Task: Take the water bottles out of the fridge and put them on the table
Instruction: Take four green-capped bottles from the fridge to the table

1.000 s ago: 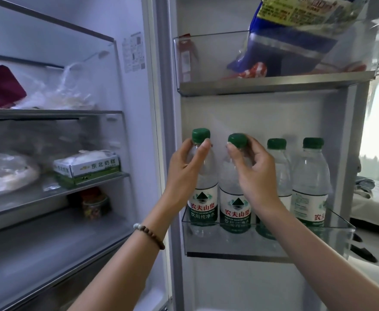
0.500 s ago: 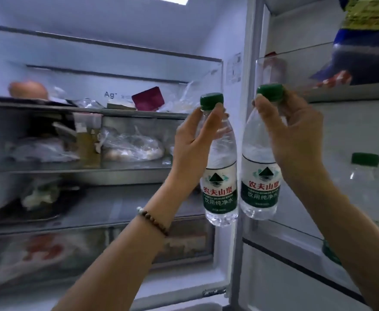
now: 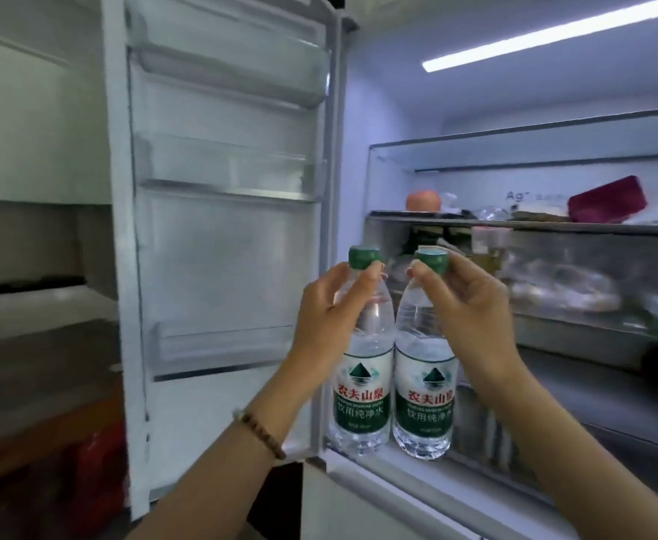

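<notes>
Background: open fridge (image 3: pixel 514 157), frame right.
Left hand (image 3: pixel 329 321): fingers pinching left bottle (image 3: pixel 364 368) neck.
Right hand (image 3: pixel 471 305): pinching right bottle (image 3: pixel 422 387) cap.

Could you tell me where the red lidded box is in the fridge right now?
In the head view, the red box sits tilted at the right end of the upper fridge shelf, right of the round fruit.

Upper left of frame: plain pale wall (image 3: pixel 35 122). Below it, lower left, a brown wooden counter (image 3: pixel 39 387), dim and blurred. Upper right: a bright white light strip (image 3: pixel 545 37) glows, slanting toward the corner. Floor not discernible.
</notes>
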Demonstrator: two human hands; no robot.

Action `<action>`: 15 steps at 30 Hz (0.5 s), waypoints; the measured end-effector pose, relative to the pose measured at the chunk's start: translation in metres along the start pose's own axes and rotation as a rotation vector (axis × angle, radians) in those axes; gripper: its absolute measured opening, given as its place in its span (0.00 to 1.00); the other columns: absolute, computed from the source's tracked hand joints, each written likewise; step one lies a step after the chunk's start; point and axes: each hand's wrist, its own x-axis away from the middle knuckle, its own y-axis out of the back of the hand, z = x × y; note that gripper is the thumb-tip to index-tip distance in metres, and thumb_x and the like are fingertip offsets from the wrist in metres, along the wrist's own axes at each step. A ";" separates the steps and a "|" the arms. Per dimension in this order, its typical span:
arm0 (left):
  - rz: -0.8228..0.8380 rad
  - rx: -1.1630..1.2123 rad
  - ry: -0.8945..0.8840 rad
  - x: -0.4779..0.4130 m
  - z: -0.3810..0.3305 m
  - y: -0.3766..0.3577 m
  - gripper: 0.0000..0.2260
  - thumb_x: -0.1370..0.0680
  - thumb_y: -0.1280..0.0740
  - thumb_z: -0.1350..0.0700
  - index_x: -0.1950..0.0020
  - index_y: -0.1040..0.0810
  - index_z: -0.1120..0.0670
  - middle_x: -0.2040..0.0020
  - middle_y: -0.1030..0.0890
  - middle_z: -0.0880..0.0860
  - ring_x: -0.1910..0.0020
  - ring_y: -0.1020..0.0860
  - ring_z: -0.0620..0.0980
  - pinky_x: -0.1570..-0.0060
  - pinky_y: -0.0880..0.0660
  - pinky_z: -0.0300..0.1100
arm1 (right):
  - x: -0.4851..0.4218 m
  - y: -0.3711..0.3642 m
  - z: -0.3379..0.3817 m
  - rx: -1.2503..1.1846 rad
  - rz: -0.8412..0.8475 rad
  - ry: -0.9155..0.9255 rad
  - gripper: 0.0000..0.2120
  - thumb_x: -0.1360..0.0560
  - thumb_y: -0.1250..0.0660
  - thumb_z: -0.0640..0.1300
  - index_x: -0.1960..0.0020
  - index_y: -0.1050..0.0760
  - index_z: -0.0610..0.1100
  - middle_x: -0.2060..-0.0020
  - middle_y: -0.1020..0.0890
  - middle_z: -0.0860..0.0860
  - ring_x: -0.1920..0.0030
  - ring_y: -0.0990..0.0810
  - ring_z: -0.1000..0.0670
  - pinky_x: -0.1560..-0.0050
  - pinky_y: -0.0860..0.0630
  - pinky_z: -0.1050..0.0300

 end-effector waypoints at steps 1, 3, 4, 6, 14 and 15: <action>-0.042 -0.019 0.017 0.002 -0.002 0.027 0.13 0.28 0.35 0.46 0.50 0.19 0.52 0.57 0.15 0.47 0.57 0.16 0.46 0.58 0.21 0.38 | 0.001 -0.027 0.000 -0.053 0.031 -0.011 0.06 0.27 0.31 0.43 0.50 0.20 0.48 0.56 0.15 0.52 0.55 0.17 0.57 0.51 0.24 0.67; -0.122 -0.055 0.031 0.006 -0.006 0.084 0.11 0.26 0.34 0.51 0.49 0.19 0.55 0.56 0.16 0.48 0.59 0.16 0.43 0.59 0.23 0.33 | 0.004 -0.084 0.004 -0.153 0.095 -0.027 0.06 0.27 0.31 0.42 0.51 0.20 0.50 0.55 0.15 0.53 0.54 0.17 0.58 0.51 0.24 0.67; -0.163 -0.076 0.037 0.010 -0.008 0.114 0.09 0.24 0.34 0.54 0.49 0.19 0.56 0.56 0.16 0.48 0.59 0.17 0.42 0.59 0.24 0.31 | 0.007 -0.113 0.005 -0.195 0.127 -0.036 0.06 0.28 0.30 0.42 0.51 0.20 0.51 0.55 0.15 0.54 0.54 0.17 0.58 0.50 0.24 0.67; -0.245 -0.129 0.049 0.016 -0.015 0.175 0.08 0.23 0.35 0.56 0.49 0.19 0.58 0.56 0.16 0.48 0.59 0.18 0.39 0.60 0.25 0.29 | 0.016 -0.175 0.011 -0.278 0.178 -0.056 0.06 0.28 0.30 0.43 0.52 0.20 0.52 0.55 0.15 0.54 0.53 0.17 0.56 0.50 0.23 0.67; -0.453 -0.420 0.057 0.057 -0.049 0.399 0.17 0.28 0.33 0.45 0.49 0.18 0.57 0.57 0.15 0.52 0.56 0.18 0.51 0.55 0.22 0.44 | 0.067 -0.402 0.032 -0.518 0.346 -0.191 0.07 0.28 0.29 0.47 0.51 0.19 0.53 0.60 0.14 0.49 0.60 0.17 0.52 0.59 0.20 0.58; -0.480 -0.453 0.048 0.061 -0.051 0.423 0.18 0.28 0.34 0.45 0.51 0.18 0.58 0.59 0.16 0.53 0.60 0.18 0.51 0.58 0.22 0.44 | 0.072 -0.427 0.034 -0.540 0.372 -0.199 0.07 0.28 0.29 0.46 0.50 0.19 0.51 0.60 0.14 0.49 0.60 0.16 0.52 0.59 0.20 0.58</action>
